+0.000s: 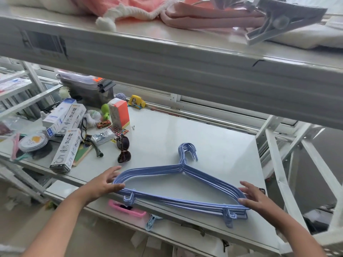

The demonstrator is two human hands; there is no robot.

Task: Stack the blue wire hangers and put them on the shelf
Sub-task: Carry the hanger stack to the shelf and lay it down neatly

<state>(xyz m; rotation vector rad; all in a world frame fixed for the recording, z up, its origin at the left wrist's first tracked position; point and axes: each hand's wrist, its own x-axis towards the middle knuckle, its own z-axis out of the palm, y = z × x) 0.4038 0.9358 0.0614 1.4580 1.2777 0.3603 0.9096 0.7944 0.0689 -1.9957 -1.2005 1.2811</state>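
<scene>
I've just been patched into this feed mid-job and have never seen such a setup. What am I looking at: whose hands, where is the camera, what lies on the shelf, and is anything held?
There is no machine here: a person works with two bare hands, and the single picture comes from a camera worn on their head, looking forward and down. In front is a white shelf, with another shelf above it carrying pink cloth. A stack of blue hangers lies flat on the shelf, hooks pointing away, its lower bar at the front edge. The left hand touches the stack's left end and the right hand its right end, fingers fairly straight, so they seem to be steadying or squaring it rather than gripping. To the left lie sunglasses, boxes and small clutter.
</scene>
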